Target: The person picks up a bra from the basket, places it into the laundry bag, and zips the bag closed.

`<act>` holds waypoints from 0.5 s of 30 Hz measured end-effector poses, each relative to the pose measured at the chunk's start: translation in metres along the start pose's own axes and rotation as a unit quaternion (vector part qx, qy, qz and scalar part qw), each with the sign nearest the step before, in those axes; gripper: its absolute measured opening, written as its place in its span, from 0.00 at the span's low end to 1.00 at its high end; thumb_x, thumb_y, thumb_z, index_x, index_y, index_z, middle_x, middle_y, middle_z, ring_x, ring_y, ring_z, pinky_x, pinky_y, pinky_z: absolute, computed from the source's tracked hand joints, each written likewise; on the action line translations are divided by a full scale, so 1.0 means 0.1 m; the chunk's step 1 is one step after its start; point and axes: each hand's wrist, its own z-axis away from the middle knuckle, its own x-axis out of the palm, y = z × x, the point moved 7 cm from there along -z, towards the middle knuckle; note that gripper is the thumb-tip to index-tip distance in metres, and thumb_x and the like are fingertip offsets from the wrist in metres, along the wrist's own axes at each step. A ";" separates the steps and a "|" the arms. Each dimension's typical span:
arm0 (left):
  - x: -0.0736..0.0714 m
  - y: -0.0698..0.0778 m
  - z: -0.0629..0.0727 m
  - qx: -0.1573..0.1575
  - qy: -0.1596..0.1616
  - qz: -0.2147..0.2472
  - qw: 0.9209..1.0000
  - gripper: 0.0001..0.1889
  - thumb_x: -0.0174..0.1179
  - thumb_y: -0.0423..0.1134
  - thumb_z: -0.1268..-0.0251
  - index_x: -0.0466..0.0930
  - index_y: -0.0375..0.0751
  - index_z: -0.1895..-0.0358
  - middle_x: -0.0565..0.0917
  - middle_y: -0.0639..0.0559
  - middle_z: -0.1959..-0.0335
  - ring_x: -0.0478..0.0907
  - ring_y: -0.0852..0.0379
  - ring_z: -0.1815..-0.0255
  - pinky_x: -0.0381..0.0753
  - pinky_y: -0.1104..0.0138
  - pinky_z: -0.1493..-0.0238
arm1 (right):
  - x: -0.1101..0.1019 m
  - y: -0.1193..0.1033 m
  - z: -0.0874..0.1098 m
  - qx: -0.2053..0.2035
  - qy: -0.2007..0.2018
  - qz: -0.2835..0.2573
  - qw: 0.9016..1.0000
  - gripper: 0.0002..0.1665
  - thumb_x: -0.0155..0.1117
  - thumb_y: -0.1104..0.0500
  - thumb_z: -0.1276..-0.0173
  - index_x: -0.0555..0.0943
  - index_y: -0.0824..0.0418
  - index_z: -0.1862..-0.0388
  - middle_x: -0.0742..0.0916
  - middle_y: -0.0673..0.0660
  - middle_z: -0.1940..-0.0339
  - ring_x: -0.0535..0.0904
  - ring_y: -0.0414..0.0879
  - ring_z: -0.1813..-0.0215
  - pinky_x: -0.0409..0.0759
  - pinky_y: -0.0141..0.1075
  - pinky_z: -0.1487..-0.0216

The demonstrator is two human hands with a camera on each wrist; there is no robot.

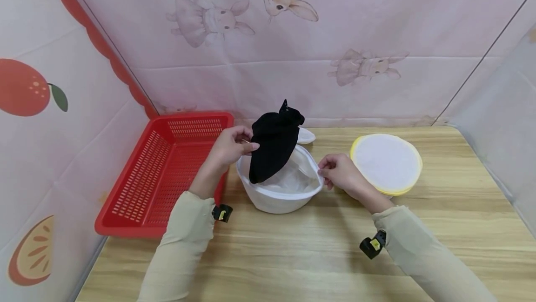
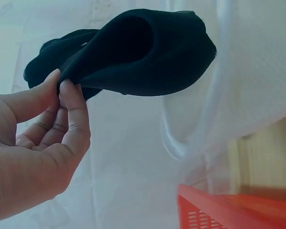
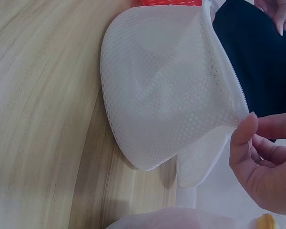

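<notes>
A piece of soft black cloth (image 1: 274,146) hangs from my left hand (image 1: 232,146), pinched at its edge between thumb and fingers. In the left wrist view the cloth (image 2: 148,57) folds over into a loop; its exact kind cannot be told. It hangs above the mouth of a white mesh laundry bag (image 1: 276,202) that stands open on the table. My right hand (image 1: 341,174) pinches the bag's right rim. The right wrist view shows the bag's mesh side (image 3: 157,90) and a zip along its mouth. The lid flap (image 1: 306,136) shows behind the cloth.
A red perforated plastic basket (image 1: 167,231) stands at the left, close to the mesh bag. On the right lies a round white item with yellow trim (image 1: 387,162). Printed curtains (image 1: 251,78) border the wooden table (image 1: 293,255) at the back and sides.
</notes>
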 end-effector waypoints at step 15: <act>-0.05 -0.16 0.00 -0.034 0.008 -0.043 0.998 0.09 0.62 0.23 0.48 0.75 0.30 0.63 0.74 0.44 0.71 0.72 0.53 0.69 0.81 0.66 0.65 | 0.01 -0.02 0.00 0.001 -0.004 0.001 1.000 0.04 0.54 0.73 0.39 0.74 0.75 0.65 0.76 0.57 0.82 0.72 0.43 0.81 0.76 0.32 0.80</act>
